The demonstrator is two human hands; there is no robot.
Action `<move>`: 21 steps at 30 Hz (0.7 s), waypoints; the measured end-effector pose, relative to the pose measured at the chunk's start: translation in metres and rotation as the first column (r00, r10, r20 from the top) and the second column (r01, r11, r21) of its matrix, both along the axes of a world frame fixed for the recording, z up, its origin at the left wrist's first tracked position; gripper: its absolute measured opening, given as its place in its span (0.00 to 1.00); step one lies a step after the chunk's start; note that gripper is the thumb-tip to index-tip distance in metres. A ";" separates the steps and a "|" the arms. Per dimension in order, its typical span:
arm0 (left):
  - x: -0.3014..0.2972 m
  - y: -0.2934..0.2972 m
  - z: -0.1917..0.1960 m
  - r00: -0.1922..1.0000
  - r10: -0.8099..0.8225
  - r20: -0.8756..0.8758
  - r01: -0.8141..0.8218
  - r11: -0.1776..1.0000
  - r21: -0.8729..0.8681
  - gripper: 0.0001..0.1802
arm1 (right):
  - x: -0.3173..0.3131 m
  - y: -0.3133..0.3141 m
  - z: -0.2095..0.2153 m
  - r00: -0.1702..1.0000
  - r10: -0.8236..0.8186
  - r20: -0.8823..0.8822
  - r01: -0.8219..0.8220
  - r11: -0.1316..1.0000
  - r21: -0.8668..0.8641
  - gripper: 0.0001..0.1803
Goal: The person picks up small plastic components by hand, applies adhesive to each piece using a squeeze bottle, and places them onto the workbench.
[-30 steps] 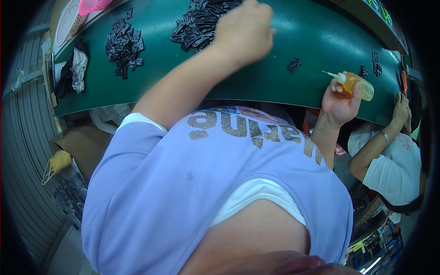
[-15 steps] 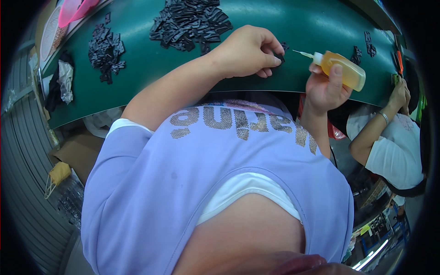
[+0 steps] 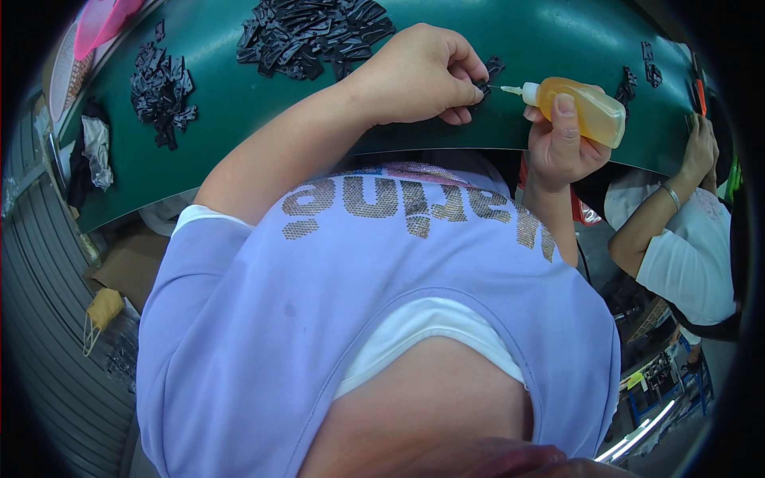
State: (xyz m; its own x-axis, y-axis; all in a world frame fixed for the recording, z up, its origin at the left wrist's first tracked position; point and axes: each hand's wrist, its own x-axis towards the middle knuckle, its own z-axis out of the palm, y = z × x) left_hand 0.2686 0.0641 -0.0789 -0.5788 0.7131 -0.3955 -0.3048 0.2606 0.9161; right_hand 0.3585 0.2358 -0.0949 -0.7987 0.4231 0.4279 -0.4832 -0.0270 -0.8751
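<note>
Between the thumb and fingers of my left hand is a small black plastic piece, mostly covered by the fingertips. My right hand is wrapped round a squeeze bottle of amber liquid, tilted on its side. Its white cap and thin needle tip point left, and the needle end reaches the black piece; whether they touch I cannot tell. Just beyond my left fingertips lie a few more black pieces on the green tabletop.
A large heap of black pieces lies past my left forearm, a smaller heap farther left. Two small groups sit at right. A co-worker's hand is near an orange-handled tool. A pink scoop-like thing stands far left.
The bottle has come left and tipped flatter, bringing its needle from a gap away up to the black piece. My left hand keeps its pinch. The whole view has shifted slightly.
</note>
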 end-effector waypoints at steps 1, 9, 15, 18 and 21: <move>0.000 0.000 0.000 1.000 0.000 0.002 0.000 1.000 -0.001 0.12 | 0.000 -0.001 0.000 1.000 -0.012 0.010 0.012 1.000 -0.006 0.07; 0.000 0.000 0.000 1.000 0.000 -0.030 0.000 1.000 -0.011 0.11 | -0.001 0.000 0.000 1.000 0.006 0.007 -0.006 1.000 0.026 0.06; 0.000 0.000 0.000 0.999 0.001 -0.032 -0.002 1.000 -0.011 0.12 | -0.002 0.000 -0.001 1.000 0.009 0.019 -0.010 1.000 0.030 0.07; 0.000 0.000 0.001 1.000 -0.005 -0.029 0.004 1.000 -0.021 0.12 | -0.001 -0.002 -0.002 0.999 -0.011 0.036 0.010 1.000 0.028 0.08; 0.000 -0.001 0.001 1.000 -0.005 -0.027 0.005 1.000 -0.011 0.12 | 0.000 0.001 -0.002 0.999 -0.031 0.044 0.033 0.998 -0.059 0.08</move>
State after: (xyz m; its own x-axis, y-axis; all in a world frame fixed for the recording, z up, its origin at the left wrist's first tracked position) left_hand 0.2684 0.0634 -0.0778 -0.5861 0.7115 -0.3878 -0.2787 0.2723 0.9209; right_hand 0.3581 0.2371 -0.0966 -0.8015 0.4723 0.3668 -0.4465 -0.0647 -0.8924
